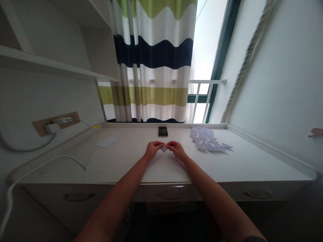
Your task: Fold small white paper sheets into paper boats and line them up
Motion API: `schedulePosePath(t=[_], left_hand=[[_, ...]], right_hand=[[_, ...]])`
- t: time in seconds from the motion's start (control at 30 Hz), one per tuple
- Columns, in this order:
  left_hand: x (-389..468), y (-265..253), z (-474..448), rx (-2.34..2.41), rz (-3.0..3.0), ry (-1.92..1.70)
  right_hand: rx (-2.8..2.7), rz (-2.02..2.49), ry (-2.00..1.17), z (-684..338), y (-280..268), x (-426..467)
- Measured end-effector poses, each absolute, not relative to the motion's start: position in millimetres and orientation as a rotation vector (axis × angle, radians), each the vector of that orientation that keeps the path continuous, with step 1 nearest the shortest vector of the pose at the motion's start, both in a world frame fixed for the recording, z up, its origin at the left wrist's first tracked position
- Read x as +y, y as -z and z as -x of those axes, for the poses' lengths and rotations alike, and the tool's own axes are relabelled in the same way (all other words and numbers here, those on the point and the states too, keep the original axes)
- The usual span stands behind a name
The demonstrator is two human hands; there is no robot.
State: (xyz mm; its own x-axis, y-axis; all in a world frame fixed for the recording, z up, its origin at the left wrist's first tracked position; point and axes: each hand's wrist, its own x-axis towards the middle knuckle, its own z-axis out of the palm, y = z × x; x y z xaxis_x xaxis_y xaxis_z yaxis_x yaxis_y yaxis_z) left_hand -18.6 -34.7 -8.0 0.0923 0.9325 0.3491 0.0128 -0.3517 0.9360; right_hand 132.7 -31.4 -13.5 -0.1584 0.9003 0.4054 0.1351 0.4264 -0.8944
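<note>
The left hand (151, 150) and the right hand (177, 150) pinch a small folded paper piece (164, 149) between thumbs and fingers, above the middle of the white desk (121, 168), though its exact folds are too small to make out. A smartphone (163, 131) lies flat just beyond the hands. To the right spreads a pile of folded paper triangles (208, 139), and to the left, well apart from the hands, lie flat paper sheets (107, 142).
</note>
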Motion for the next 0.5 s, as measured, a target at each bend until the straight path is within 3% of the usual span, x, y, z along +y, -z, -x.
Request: schedulePosePath(t=[0.5], left_hand=[[-34.0,10.1,19.6,0.984,-1.604,-1.266]], right_hand=[[-1.494,0.894,-1.037,-133.5,11.7,-35.1]])
